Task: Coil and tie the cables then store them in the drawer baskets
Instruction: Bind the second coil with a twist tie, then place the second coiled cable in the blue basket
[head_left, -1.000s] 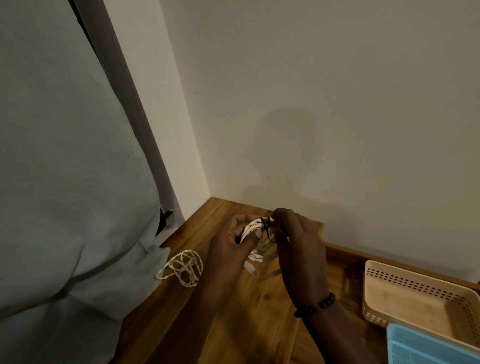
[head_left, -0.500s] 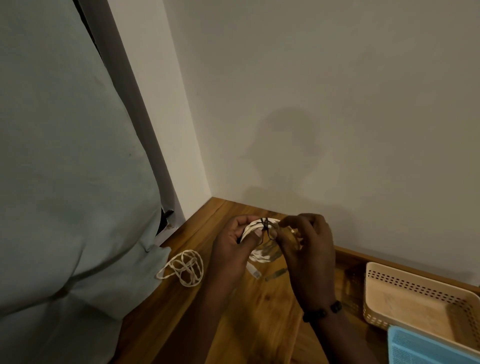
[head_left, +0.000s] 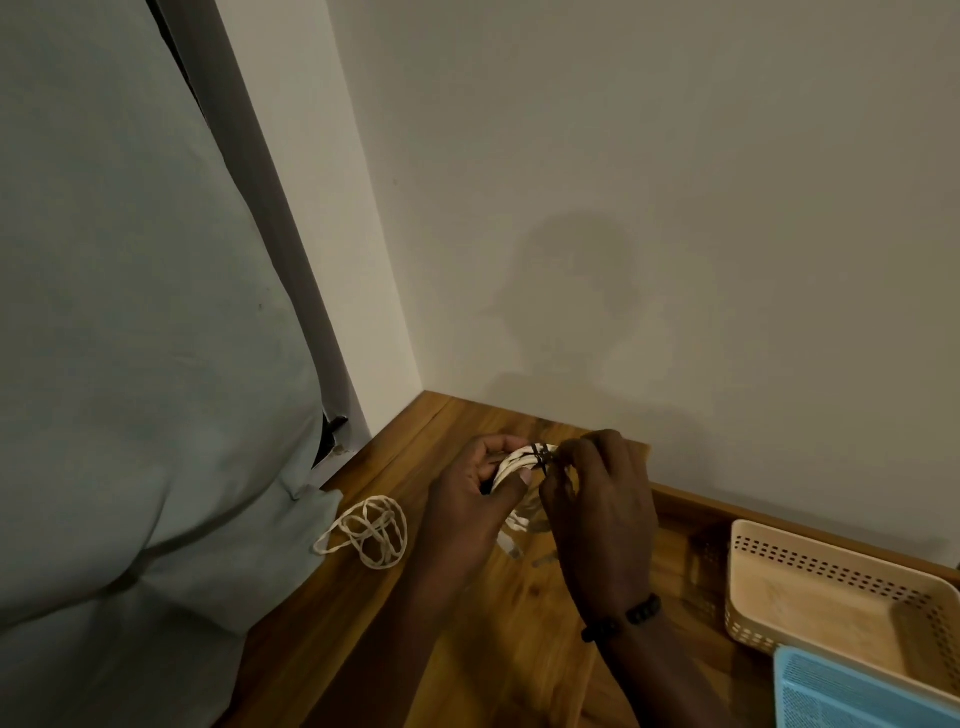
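Two bare hands work a white cable coil (head_left: 511, 464) above a wooden desk (head_left: 498, 639) set into the corner of a pale room. The left hand (head_left: 467, 504) wraps the bundle, thumb laid across the strands and fingers curled behind them, holding the coil clear of the wood. The right hand (head_left: 597, 499) — a dark beaded bracelet (head_left: 623, 618) at its wrist — pinches a thin black tie (head_left: 541, 457) that crosses the top of the coil, fingertips pressed together on it. Whether the tie is fully fastened cannot be told at this size and in this dim light. The lower loops of the coil hang between the two hands, and a flat connector end (head_left: 506, 545) shows just below them.

To the left, near the desk's edge and well apart from the hands, a second white cable (head_left: 371, 530) lies in loose, untied loops on the wood, beside a pale blue-grey pillow (head_left: 130, 364) that fills the left of the view. At lower right stands a beige perforated basket (head_left: 810, 561) — with a light blue basket (head_left: 852, 696) overlapping its near corner. The shadow of the person falls on the wall behind.
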